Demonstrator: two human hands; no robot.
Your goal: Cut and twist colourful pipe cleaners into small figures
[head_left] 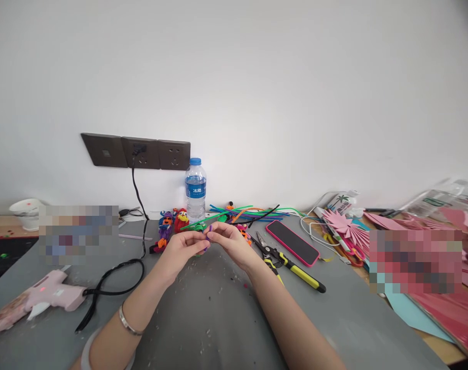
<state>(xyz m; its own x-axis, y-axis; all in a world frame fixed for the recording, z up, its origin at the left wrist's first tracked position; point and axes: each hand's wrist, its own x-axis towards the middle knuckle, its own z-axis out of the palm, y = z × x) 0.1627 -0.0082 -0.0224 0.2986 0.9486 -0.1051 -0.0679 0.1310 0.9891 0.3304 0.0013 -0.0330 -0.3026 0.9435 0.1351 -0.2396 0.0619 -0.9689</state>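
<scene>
Head view: left hand point(185, 248) and right hand point(229, 242) pinch a small purple piece point(207, 238) between closed fingertips, near the far edge of the surface point(226, 318); light, even pressure should suit it, clear of the pliers point(301, 272).

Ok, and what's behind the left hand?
Behind the left hand, a red fuzzy figure shows, and a water bottle stands near the wall. Whatever the hand itself covers can't be seen.
</scene>
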